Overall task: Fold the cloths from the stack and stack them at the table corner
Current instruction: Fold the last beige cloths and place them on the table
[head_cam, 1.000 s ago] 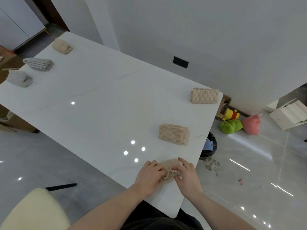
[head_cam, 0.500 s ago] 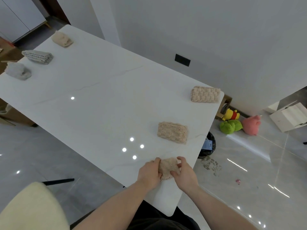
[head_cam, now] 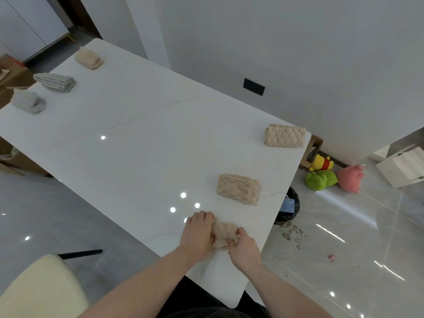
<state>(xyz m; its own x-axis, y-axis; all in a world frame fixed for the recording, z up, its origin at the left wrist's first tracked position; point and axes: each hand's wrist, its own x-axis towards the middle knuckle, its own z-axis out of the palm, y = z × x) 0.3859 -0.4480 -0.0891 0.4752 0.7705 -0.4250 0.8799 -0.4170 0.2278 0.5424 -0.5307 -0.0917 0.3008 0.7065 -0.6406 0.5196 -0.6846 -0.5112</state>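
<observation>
White table [head_cam: 142, 157] fills the head view, with folded cloths spread along its edges. At the near right edge, the left hand [head_cam: 197, 235] and right hand [head_cam: 243, 247] both grip a small beige cloth [head_cam: 223, 234], bunched between them. Folding seems in hand; next it likely needs squaring, then carrying to the folded cloth [head_cam: 285, 135] at the far right corner.

Since a second ago, small fuzzy beige cloth [head_cam: 223, 235] bunched tighter into a compact lump between left hand [head_cam: 197, 235] and right hand [head_cam: 243, 248]; right fingers now curled into its near edge, no longer spread over it.
</observation>
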